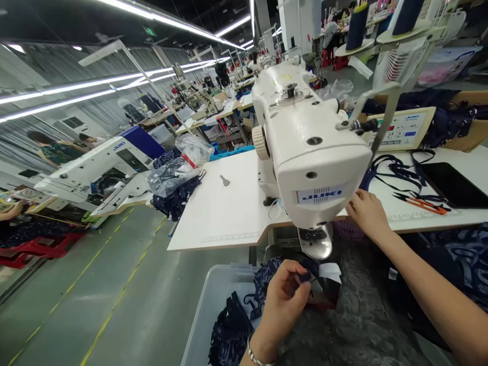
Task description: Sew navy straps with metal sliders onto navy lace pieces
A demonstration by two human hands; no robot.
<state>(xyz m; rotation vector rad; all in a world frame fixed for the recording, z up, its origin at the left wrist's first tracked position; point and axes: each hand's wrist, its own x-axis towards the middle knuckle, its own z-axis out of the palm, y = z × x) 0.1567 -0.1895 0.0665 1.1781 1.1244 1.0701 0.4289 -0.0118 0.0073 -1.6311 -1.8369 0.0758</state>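
Note:
My left hand (285,297) is closed in a pinch on a dark navy garment (270,277), below the sewing machine's needle area. A small white label (330,272) shows beside the pinched part. The white sewing machine head (316,152) stands over a metal sewing arm (316,245), just beyond my left hand. To the right of the head, my right hand (368,213) reaches to the tabletop with curled fingers. Its fingertips are partly hidden by the machine, so what they grip cannot be made out. Dark navy straps (396,170) lie just beyond it.
A clear plastic bin (202,310) below holds navy garments (234,330). On the white table (229,208) lies a small grey metal piece (224,180). Orange-handled snips (425,204) and a black phone (457,184) are at right. Thread cones (356,28) stand above a control panel (404,129).

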